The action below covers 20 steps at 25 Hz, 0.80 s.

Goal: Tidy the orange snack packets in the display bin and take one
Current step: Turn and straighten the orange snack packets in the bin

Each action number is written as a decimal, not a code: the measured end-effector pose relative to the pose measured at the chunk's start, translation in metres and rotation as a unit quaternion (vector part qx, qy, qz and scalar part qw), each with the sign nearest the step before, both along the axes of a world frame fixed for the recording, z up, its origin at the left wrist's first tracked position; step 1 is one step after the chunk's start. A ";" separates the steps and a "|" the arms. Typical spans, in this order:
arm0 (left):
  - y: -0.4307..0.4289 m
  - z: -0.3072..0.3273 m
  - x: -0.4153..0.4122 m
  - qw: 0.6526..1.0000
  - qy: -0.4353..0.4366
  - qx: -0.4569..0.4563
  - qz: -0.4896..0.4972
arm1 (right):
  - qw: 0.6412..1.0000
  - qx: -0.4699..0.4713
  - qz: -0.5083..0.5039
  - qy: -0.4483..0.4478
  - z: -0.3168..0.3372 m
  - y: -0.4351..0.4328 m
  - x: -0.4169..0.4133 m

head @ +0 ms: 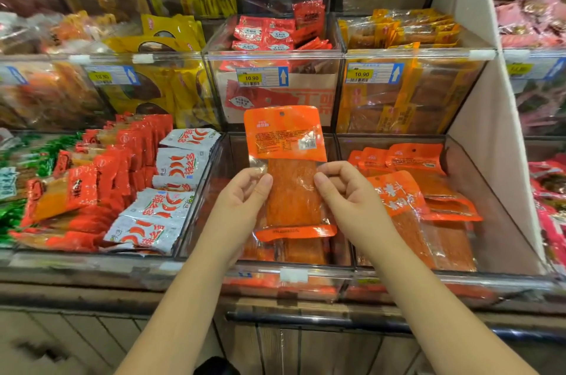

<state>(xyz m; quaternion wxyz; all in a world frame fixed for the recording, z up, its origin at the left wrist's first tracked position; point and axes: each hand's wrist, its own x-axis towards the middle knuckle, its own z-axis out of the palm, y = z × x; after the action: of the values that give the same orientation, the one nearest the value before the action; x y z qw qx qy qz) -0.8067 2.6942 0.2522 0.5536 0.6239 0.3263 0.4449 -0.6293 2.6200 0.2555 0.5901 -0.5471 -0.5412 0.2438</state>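
Orange packet [286, 166] upright, long axis vertical, w/ left grip [245, 191] & right grip [343, 187] pinching opposite side edges, above display bin [294, 275].

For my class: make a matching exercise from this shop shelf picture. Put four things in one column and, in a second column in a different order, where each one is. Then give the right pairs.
Things
1. held orange packet
2. white chilli packets
3. small red packets
4. loose orange packets

Places
A. upper bin, straight above the middle lower bin
B. lower bin, right of the hands
C. lower bin, left of the hands
D. upright between the left hand and right hand, pinched at its side edges

Pairs: 1-D, 2-C, 3-A, 4-B
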 end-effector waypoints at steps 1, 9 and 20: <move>-0.001 0.001 0.001 1.000 0.002 -0.007 -0.001 | 1.000 0.009 -0.010 -0.004 -0.001 0.001 0.000; -0.007 0.004 0.000 1.000 0.011 -0.004 0.000 | 0.998 0.009 -0.008 0.057 0.000 0.000 0.003; -0.006 0.000 -0.002 0.999 -0.005 0.025 0.028 | 0.997 0.005 0.006 0.078 0.000 -0.001 0.003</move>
<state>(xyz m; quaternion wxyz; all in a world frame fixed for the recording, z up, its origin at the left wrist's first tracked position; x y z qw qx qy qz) -0.8085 2.6880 0.2526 0.5271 0.6257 0.3298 0.4710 -0.6258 2.6190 0.2551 0.6317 -0.5201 -0.4979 0.2871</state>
